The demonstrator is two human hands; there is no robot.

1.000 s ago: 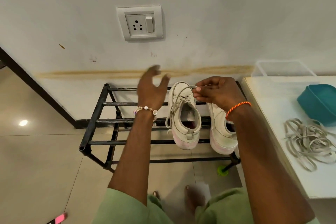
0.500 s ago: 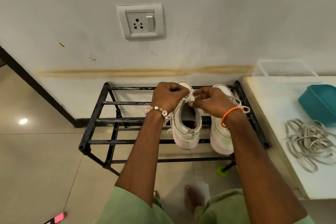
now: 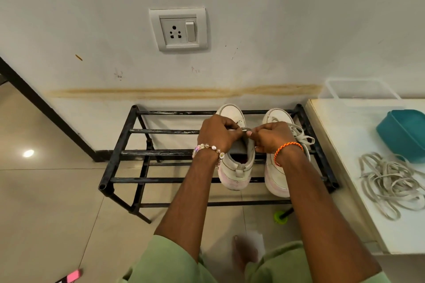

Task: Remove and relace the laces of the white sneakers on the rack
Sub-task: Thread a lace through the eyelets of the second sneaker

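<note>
left hand (image 3: 217,132), right hand (image 3: 270,136), fingers curled, pinching

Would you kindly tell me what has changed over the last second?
The left hand, raised and open a second ago, came down onto the left white sneaker and now pinches the pale lace beside the right hand, which kept its grip. Both sneakers and the black metal rack stayed put.
</note>
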